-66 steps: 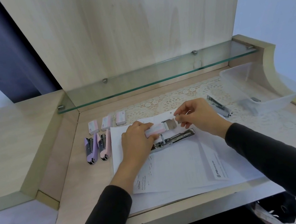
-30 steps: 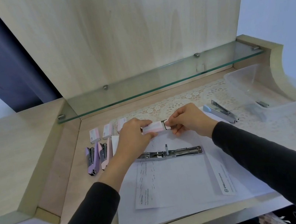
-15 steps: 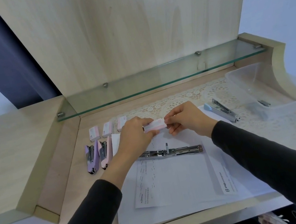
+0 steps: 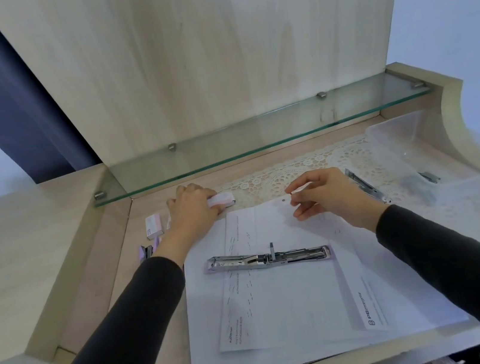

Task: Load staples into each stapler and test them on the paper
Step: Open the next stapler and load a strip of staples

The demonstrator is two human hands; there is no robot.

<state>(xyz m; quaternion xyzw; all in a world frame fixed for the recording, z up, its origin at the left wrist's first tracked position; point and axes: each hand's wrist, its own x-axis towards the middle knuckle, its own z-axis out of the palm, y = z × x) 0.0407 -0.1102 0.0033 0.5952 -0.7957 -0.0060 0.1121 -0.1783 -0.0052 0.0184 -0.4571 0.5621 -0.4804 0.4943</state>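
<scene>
An open silver stapler [image 4: 268,259] lies flat on the white paper [image 4: 299,304] in the middle of the desk. My left hand [image 4: 191,213] grips a pink-and-white staple box [image 4: 222,199] at the back of the desk, left of the paper. Over the paper's far edge, my right hand [image 4: 323,192] holds thumb and fingertips pinched together on a thin staple strip [image 4: 293,197] that barely shows. A second silver stapler [image 4: 365,185] lies just right of that hand. Left of my forearm, a purple stapler [image 4: 145,252] is partly hidden.
Another staple box [image 4: 153,226] lies at the back left. A clear plastic container [image 4: 410,151] stands at the back right on a lace mat [image 4: 308,167]. A glass shelf [image 4: 258,144] overhangs the back of the desk. A raised wooden ledge [image 4: 26,272] borders the left side.
Both hands held the staple box together over the paper. Now my left hand has carried the box back and left, and my right hand has come away from it.
</scene>
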